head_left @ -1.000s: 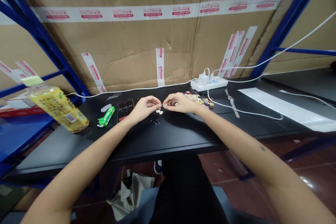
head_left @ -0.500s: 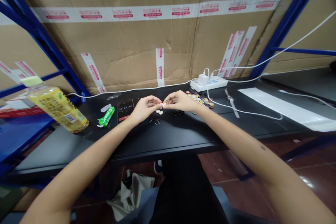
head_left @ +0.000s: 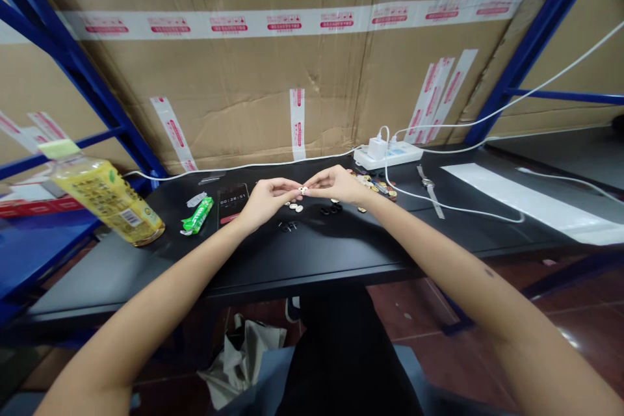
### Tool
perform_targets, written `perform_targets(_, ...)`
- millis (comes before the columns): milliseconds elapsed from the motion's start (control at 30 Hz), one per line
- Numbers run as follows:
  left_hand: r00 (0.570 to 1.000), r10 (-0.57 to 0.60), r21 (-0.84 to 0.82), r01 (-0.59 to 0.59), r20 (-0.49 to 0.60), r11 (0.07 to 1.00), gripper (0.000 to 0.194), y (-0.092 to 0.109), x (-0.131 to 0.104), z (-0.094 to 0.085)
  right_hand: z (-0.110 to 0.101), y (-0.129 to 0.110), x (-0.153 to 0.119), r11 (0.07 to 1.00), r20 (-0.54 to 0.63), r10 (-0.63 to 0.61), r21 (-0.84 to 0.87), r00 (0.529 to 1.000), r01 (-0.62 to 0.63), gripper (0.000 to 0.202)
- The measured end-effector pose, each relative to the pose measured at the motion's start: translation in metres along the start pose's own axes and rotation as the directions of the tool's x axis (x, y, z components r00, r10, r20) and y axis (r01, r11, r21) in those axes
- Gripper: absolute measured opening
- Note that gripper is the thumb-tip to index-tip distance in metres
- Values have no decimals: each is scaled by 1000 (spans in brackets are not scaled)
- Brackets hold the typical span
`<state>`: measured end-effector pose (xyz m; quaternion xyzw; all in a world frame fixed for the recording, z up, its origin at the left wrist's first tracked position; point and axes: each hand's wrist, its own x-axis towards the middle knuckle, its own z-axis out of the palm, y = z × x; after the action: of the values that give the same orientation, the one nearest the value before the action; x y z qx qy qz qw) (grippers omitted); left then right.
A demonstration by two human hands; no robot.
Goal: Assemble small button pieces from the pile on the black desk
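Over the black table (head_left: 312, 253), my left hand (head_left: 273, 198) and my right hand (head_left: 334, 185) meet at the fingertips. Both pinch a small white piece (head_left: 303, 190) between them; its details are too small to make out. Several round pale pieces (head_left: 295, 207) lie just below the fingertips. Small black parts with thin metal pins (head_left: 287, 226) sit nearer the table's front edge. Black rings (head_left: 331, 209) rest under my right hand. A pile of mixed coloured pieces (head_left: 377, 183) is partly hidden behind my right hand.
On the left are a phone (head_left: 233, 201) showing a timer, a green wrapper (head_left: 199, 215) and a leaning yellow bottle (head_left: 110, 198). At the back stands a white power strip (head_left: 390, 155) with cables. A watch (head_left: 429, 188) and a white sheet (head_left: 531, 203) lie to the right.
My right hand has shifted slightly upward, and the fingertips hold the white piece a little higher. More of the round pale pieces and black rings show below.
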<state>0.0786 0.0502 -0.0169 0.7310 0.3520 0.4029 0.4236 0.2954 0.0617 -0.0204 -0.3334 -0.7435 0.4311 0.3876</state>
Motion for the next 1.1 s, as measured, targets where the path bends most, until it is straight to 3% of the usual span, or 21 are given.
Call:
perform_targets(300, 998, 14, -68, -18, -54, 998, 34, 1, -1, 3, 1, -3, -2, 1000, -38, -11, -23, 999, 10, 38)
perform_targets(600, 999, -2, -144, -3, -34, 990, 34, 3, -6, 8, -1, 0, -3, 999, -21, -43, -14, 999, 43, 36)
perform_targets(1100, 999, 26, -131, -29, -22, 991, 31, 2, -5, 8, -2, -2, -4, 997, -7, -76, -21, 997, 76, 36)
